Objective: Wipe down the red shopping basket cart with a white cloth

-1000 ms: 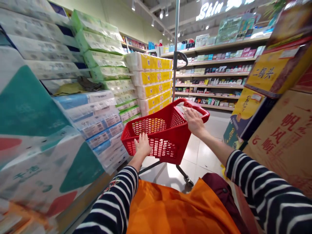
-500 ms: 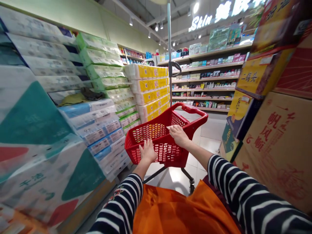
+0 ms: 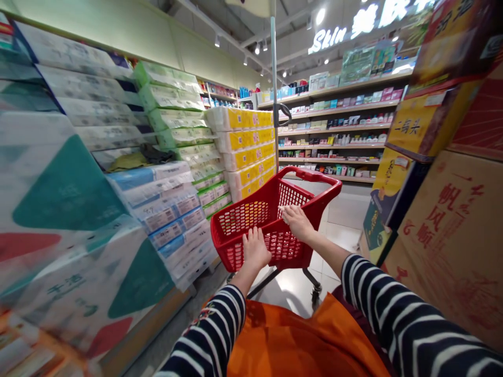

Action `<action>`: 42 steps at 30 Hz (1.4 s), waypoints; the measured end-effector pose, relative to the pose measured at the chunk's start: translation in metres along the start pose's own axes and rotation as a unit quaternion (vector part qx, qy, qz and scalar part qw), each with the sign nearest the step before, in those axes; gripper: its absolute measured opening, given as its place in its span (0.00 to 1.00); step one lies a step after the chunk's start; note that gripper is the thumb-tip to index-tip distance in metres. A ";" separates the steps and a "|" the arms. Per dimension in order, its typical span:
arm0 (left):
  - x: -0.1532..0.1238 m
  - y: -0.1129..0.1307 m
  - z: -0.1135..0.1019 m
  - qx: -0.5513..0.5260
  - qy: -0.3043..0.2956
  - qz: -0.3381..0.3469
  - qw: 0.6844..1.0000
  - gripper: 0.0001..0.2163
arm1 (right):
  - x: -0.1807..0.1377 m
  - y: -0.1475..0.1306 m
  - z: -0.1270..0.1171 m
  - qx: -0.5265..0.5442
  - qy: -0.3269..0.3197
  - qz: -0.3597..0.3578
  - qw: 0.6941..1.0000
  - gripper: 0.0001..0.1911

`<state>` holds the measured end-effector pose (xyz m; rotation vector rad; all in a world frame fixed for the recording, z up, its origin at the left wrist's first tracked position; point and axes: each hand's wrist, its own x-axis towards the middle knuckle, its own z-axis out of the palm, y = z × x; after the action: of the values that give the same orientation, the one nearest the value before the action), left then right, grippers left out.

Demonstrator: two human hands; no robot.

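Observation:
A red plastic shopping cart [image 3: 243, 251] with perforated basket walls stands sideways in front of me. Its handle [image 3: 314, 175] is at the far right end. My left hand [image 3: 256, 248] lies over the near rim, its fingers hooked across the edge and their tips partly hidden. Farther along the same rim, my right hand [image 3: 298, 224] is closed over the edge. A small whitish bit shows at its fingertips, too small to name. No goods show in the visible part of the basket.
Stacked tissue packs [image 3: 168, 209] line the left side, with dark gloves or cloth [image 3: 155, 154] lying on top. Cartons [image 3: 451, 230] are piled close on the right. Shelves of cosmetics [image 3: 334, 128] stand behind the cart, and a metal pole [image 3: 274, 78] rises beyond it.
The cart and both my hands appear slightly farther right in view, as do the stacks on the left. Both hands keep their places on the rim.

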<state>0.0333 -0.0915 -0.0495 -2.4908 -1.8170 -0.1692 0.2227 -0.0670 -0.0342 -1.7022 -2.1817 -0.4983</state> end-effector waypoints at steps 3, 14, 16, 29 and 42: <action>-0.001 0.006 -0.001 -0.011 -0.020 0.044 0.999 0.37 | 0.001 -0.023 0.007 0.008 -0.015 -0.010 1.000 0.22; -0.029 -0.018 0.012 -0.013 -0.052 0.030 0.998 0.39 | -0.009 0.012 0.009 -0.006 -0.041 0.069 0.997 0.23; -0.028 -0.003 0.015 -0.021 -0.055 0.042 0.997 0.40 | -0.014 0.004 0.011 0.003 -0.054 0.050 0.997 0.22; -0.025 -0.015 0.017 -0.009 -0.082 0.076 0.994 0.39 | -0.019 0.003 0.015 0.046 -0.058 0.024 0.997 0.22; -0.012 -0.020 0.016 0.009 -0.084 0.048 0.995 0.39 | -0.044 -0.026 0.013 0.087 -0.076 0.006 0.993 0.18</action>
<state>0.0116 -0.0953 -0.0668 -2.6452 -1.7406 0.0635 0.2069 -0.1047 -0.0676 -1.7074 -2.2441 -0.1730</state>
